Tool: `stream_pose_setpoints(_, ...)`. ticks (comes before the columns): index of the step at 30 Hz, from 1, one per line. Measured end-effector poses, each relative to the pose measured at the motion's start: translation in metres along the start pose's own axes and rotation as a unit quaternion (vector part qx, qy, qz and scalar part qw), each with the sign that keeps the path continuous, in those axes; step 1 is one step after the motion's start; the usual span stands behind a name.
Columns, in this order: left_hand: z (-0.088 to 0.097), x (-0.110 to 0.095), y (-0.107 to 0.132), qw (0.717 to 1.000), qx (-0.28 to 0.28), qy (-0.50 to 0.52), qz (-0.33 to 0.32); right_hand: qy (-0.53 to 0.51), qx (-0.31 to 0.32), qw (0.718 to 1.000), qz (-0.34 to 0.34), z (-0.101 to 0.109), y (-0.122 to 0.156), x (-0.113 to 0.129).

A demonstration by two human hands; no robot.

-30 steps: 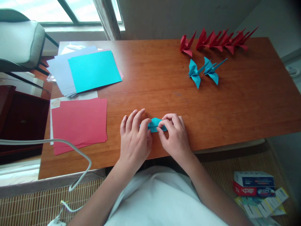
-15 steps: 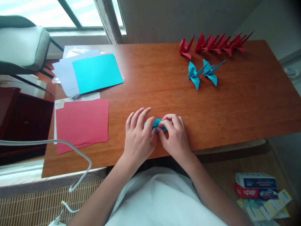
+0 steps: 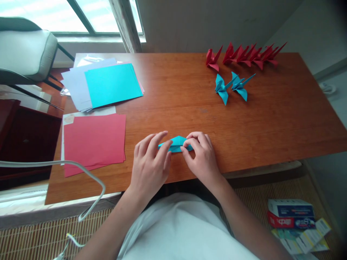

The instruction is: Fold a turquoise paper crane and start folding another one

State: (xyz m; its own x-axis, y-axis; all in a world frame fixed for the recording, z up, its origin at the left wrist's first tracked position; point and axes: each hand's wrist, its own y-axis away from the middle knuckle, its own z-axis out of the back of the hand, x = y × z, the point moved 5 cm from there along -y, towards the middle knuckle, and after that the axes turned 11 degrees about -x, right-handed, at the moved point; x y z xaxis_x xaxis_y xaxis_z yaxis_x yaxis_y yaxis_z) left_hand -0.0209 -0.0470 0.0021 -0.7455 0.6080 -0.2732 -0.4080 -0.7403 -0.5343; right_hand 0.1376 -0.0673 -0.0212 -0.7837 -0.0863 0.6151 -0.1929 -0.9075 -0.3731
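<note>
A folded blue paper (image 3: 178,142), narrow and pointed at its left end, lies near the table's front edge between my hands. My right hand (image 3: 200,151) pinches its right end with thumb and index finger. At the other end, my left hand (image 3: 150,159) has its fingers apart, the index fingertip at the paper and the thumb just below it. Part of the left end is hidden behind the index finger. Farther back to the right stand two blue paper cranes (image 3: 222,89), and behind them a row of several red paper cranes (image 3: 244,57).
On the table's left lie red paper sheets (image 3: 94,141) and, beyond them, blue sheets (image 3: 114,85) over white ones. A white cable (image 3: 92,173) arcs past the left front corner of the wooden table (image 3: 168,97). Boxes (image 3: 291,213) lie below at the right.
My left hand has slid left and slightly down along the folded blue paper, uncovering more of its middle. My right hand keeps its pinch. The view has shifted slightly.
</note>
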Motion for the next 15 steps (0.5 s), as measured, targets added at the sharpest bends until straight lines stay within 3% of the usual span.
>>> stream_pose_setpoints(2,0.004,-0.008,0.007,0.999,-0.008,0.041,-0.003,-0.022,0.008,1.0,-0.012,0.003,-0.004,-0.002)
stream_pose_setpoints(7,-0.003,-0.029,0.021,0.995,0.051,0.07,-0.043,-0.036,0.061,0.997,-0.03,0.004,-0.023,-0.004)
stream_pose_setpoints(15,-0.003,-0.02,0.014,0.996,0.066,0.05,-0.034,0.063,0.092,0.994,0.024,-0.005,-0.041,-0.003)
